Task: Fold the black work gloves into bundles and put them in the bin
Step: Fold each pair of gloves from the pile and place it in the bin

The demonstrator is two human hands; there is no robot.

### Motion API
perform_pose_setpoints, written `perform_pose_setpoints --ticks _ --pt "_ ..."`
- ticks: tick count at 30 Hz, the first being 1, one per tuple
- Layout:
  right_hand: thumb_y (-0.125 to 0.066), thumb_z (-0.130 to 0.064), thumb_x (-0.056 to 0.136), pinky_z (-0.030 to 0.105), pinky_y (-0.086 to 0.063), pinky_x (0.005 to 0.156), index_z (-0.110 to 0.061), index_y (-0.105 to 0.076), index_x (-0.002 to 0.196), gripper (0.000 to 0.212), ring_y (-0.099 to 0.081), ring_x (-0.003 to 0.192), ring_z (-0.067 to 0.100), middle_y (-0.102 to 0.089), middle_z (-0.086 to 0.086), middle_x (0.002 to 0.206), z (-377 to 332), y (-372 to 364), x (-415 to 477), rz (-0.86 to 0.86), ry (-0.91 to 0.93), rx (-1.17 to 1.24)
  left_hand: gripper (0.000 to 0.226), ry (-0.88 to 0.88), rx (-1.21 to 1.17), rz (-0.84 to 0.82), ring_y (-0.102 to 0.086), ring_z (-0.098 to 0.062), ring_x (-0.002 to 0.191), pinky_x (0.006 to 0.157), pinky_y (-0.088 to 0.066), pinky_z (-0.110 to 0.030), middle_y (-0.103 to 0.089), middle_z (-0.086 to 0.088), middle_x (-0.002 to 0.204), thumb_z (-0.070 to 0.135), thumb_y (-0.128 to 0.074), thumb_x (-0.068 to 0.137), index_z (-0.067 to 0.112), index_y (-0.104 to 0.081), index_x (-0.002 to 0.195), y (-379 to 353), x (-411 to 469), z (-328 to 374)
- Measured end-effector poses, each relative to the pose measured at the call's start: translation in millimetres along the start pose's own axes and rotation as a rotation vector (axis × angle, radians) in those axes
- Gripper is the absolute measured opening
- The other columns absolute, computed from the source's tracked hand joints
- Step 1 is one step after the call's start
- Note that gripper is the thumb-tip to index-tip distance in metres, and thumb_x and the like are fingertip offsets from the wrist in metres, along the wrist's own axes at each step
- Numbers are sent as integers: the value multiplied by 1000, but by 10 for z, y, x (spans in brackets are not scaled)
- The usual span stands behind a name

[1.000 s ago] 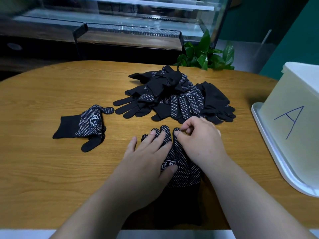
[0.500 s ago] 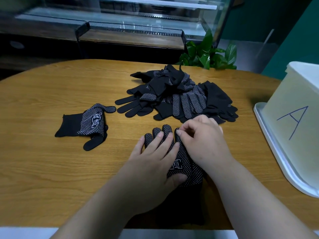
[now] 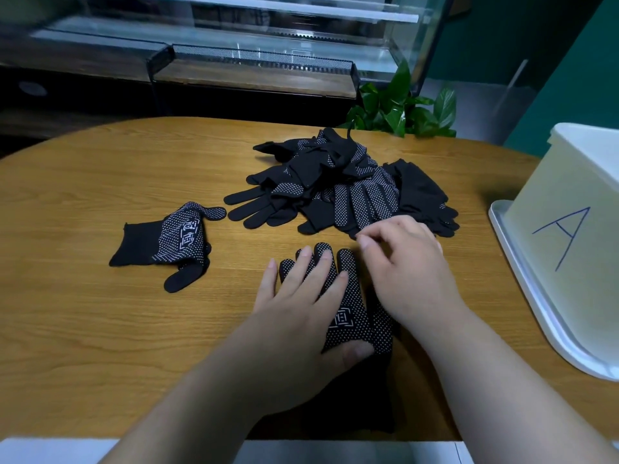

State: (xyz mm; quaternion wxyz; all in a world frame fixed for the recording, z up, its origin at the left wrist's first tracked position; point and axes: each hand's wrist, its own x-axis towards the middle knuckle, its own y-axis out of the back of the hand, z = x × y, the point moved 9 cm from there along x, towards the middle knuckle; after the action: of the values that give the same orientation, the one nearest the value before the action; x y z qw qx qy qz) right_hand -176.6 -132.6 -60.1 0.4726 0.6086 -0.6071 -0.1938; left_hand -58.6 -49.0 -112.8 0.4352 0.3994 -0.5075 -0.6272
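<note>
A black dotted work glove [image 3: 351,316] lies flat near the table's front edge, fingers pointing away from me. My left hand [image 3: 301,303] presses on it with straight, spread fingers. My right hand [image 3: 405,262] hovers just right of the glove's fingertips, fingers loosely curled, holding nothing I can see. A pile of black gloves [image 3: 341,189] lies beyond both hands. One partly folded glove [image 3: 174,239] sits alone to the left. The white bin [image 3: 569,212] marked "A" stands at the right.
The bin rests on a white tray [image 3: 522,279] at the table's right edge. A green plant [image 3: 402,105] rises behind the wooden table [image 3: 100,329]. A glass display counter [image 3: 254,35] fills the background.
My right hand has lifted off the glove's fingertips and shifted right and away. My left hand stays flat on the glove.
</note>
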Motion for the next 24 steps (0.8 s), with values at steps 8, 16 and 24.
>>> perform_pose_setpoints --ticks 8,16,24 --pt "-61 -36 95 26 -37 64 -30 -66 85 13 -56 82 6 -64 -13 91 426 188 -263 -304 -231 -20 83 -6 -17 31 16 -16 151 122 5 -48 8 3 165 66 3 90 19 -3 158 -31 -25 243" --pt "-66 -44 90 28 -35 77 -31 -59 98 17 -53 95 14 -54 -13 92 250 51 -365 -403 -166 -122 98 110 8 63 17 -13 151 122 11 -42 14 2 166 68 5 73 18 5 158 -47 30 221" --pt "-68 -41 86 29 -32 71 -25 -60 83 18 -53 93 17 -57 -9 92 198 21 -334 -418 -172 -137 95 174 -34 85 -24 -23 150 120 -20 -50 -31 -9 160 72 -1 90 9 -36 152 -61 65 202"
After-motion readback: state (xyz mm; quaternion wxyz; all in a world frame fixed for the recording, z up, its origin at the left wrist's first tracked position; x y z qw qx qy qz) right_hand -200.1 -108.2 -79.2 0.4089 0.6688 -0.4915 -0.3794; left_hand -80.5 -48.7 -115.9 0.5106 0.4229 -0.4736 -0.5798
